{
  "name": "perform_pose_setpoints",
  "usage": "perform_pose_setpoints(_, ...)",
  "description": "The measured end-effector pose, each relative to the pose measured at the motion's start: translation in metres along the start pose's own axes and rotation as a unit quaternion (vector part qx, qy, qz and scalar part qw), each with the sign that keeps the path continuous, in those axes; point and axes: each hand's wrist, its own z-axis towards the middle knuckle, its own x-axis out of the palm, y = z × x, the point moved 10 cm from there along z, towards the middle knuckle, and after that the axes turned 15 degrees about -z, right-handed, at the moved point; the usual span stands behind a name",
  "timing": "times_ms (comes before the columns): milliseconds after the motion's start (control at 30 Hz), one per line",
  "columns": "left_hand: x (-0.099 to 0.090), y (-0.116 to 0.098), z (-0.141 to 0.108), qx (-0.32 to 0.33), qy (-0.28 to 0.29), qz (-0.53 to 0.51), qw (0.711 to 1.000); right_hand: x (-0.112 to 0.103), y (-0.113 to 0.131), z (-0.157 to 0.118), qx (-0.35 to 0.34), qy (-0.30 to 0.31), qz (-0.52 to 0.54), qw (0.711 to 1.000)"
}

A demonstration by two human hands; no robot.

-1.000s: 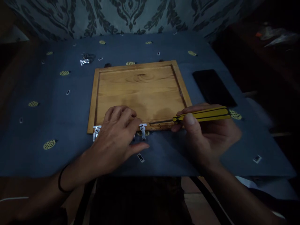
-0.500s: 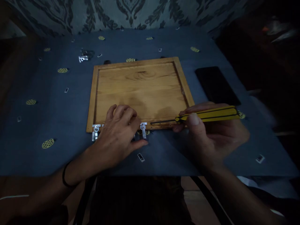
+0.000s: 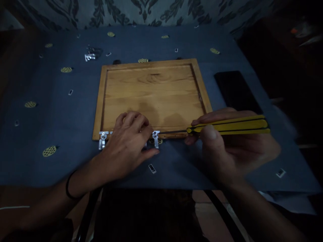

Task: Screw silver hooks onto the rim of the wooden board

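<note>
A wooden panel with a raised frame lies flat in front of me. Over its near edge bends my left hand, fingers curled on the wood and thumb in front of the edge. On either side of that hand, silvery metal fittings, a left one and a right one, sit along the edge. More metal shows partly beneath the hand. My right hand is closed around the yellow-and-black handle of a screwdriver. Its thin shaft points left, the tip close to the right fitting; contact cannot be made out.
Loose metal fittings lie behind the panel's far left corner. A dark flat object like a phone rests to the right. The blue patterned tablecloth covers the table, with patterned fabric rising behind it.
The screwdriver's handle and my right hand sit slightly farther right in view. The camera view has shifted a little. My left hand keeps its place on the panel's edge.
</note>
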Motion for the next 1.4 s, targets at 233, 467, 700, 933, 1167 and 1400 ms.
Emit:
perform_pose_setpoints(233,0.002,0.003,-0.001,-0.013,0.006,-0.01,1.0,0.008,0.003,0.002,-0.01,0.038,-0.006,0.999)
perform_pose_setpoints(467,0.003,0.004,-0.002,-0.021,0.012,-0.013,1.0,0.015,0.003,0.003,-0.012,0.056,0.009,0.998)
perform_pose_setpoints(700,0.004,0.004,-0.001,-0.022,0.006,-0.014,1.0,0.019,0.016,0.009,-0.055,0.097,-0.076,0.991)
perform_pose_setpoints(933,0.006,0.007,0.001,-0.026,0.018,-0.012,0.999,0.035,0.024,0.022,-0.005,0.158,-0.067,0.985)
perform_pose_setpoints(1167,0.007,0.009,0.002,-0.036,0.022,-0.023,0.999,0.046,0.011,0.022,0.066,0.209,0.048,0.974)
perform_pose_setpoints(1400,0.006,0.008,0.001,-0.034,0.018,-0.025,0.999,0.041,0.01,0.016,0.046,0.232,0.053,0.97)
